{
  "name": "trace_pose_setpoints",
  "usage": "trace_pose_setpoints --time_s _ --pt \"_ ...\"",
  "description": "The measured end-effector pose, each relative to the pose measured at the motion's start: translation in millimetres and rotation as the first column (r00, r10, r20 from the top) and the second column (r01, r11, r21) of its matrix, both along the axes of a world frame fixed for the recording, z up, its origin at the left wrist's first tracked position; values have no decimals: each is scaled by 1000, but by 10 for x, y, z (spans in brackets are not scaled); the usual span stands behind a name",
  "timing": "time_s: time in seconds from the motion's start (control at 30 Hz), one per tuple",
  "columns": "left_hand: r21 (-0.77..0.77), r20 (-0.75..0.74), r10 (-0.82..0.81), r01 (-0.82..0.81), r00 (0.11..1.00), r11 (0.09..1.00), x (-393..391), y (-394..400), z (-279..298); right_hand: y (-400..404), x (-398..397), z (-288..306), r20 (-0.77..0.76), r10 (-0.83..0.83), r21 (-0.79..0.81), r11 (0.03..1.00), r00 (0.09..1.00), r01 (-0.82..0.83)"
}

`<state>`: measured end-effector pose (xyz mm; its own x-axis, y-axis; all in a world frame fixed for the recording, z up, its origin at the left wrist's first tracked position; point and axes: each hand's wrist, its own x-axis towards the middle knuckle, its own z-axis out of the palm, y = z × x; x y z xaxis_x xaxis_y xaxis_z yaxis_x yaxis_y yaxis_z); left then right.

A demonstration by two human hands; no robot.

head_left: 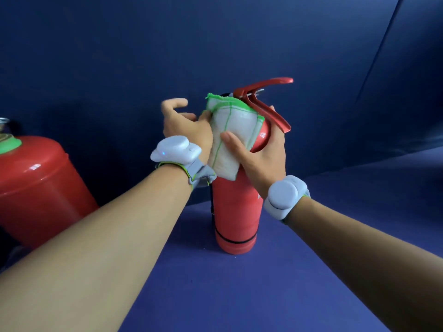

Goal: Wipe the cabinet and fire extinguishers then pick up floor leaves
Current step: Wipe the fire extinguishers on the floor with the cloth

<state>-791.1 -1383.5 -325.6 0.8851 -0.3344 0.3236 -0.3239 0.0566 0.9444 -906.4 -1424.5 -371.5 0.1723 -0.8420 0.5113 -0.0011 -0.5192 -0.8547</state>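
A small red fire extinguisher (236, 212) stands upright on the blue floor (263, 291) in the middle of the view. Its red lever handle (263, 85) points up and right. A white cloth with green edging (236, 130) is draped over its shoulder. My right hand (263, 159) wraps around the extinguisher's neck under the lever, and its thumb pins the cloth to the cylinder. My left hand (187, 125) rests against the cloth's left edge with its fingers spread and curled. Whether its thumb grips the cloth is hidden.
A larger red extinguisher (36, 183) with a green collar stands at the left edge, close to my left forearm. Dark blue wall panels (215, 44) close off the back and right. Both wrists carry white tracker bands.
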Motion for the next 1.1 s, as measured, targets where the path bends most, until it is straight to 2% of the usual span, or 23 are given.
trace_pose_setpoints --time_s 0.1,0.23,0.27,0.4,0.47,0.57,0.63,0.8,0.87,0.93,1.0,1.1 --pt "-1 -36 -37 37 999 999 -176 -27 35 -17 44 -66 50 -31 2 1000 998 31" --pt "123 15 -118 115 993 986 -321 -89 -82 -64 -15 -163 112 38 10 999 993 -39" --pt "97 13 -121 119 993 988 -299 -113 -121 -88 -31 -177 120 23 7 1000 992 -24" --pt "-169 39 -129 134 991 976 -171 -180 -368 -203 -36 -115 170 -40 92 995 985 24" --pt "-247 -155 -148 107 977 963 -136 -235 -474 -261 -9 -112 157 -39 124 992 987 20" --pt "-69 -472 -86 61 877 996 -94 -255 -726 -276 47 -210 116 -97 130 988 989 82" --pt "-36 -583 -87 82 808 996 -101 -188 -879 -269 77 -248 130 -134 124 985 982 118" --pt "-213 -530 -315 236 787 948 25 -262 -589 -253 79 -218 155 -176 113 981 972 160" --pt "-191 -454 -329 270 828 944 61 -274 -436 -247 84 -222 163 -189 106 979 968 173" --pt "-260 -386 -305 214 871 941 3 -288 -406 -248 85 -233 182 -188 97 980 965 173" --pt "-254 -353 -254 169 901 952 -75 -298 -575 -252 94 -254 201 -192 88 980 961 177" --pt "-210 -439 -305 233 845 949 -7 -326 -1115 -268 111 -280 216 -211 85 977 953 197"
